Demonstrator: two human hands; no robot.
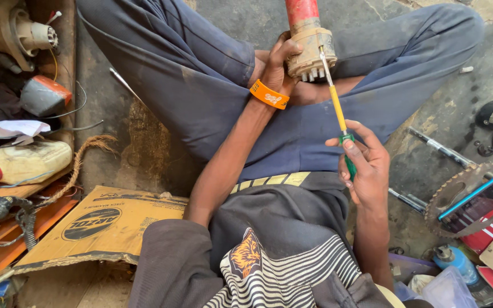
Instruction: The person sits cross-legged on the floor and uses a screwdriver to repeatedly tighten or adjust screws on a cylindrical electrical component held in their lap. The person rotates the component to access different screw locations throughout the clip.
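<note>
**A:** What do I have in my hands right now?

**B:** My left hand [278, 63] is closed round a dirty cream-coloured motor part [311, 52] with a red cylinder [301, 12] rising from its top. The fingers wrap its left side, and I hold it up above my lap, between my knees. There is an orange wristband [269, 94] on that wrist.

**A:** And the right?

**B:** My right hand [366, 162] is curled round the green handle of a screwdriver [338, 108]. Thumb and fingers pinch the handle, so the hand is closed on it, not spread. The yellow shaft runs up and to the left from the handle, and the metal tip meets the underside of the cream part, by its row of short teeth.

**A:** Is the tip seated in a screw?

**B:** I cannot tell; the spot is too small to make out.

**A:** What lies around me?

**B:** I sit cross-legged on a stained concrete floor [429, 171] in dark blue trousers [201, 68]. To my left lies a flattened cardboard sheet [104, 225], and beyond it a wooden tray [67, 63] with a pale plastic bottle with a red cap [21, 164], wires and another cream motor housing [15, 31]. To my right, a toothed saw blade [457, 191] lies near a red and blue box [486, 211], with two metal rods [437, 148] just beside my right knee.
</note>
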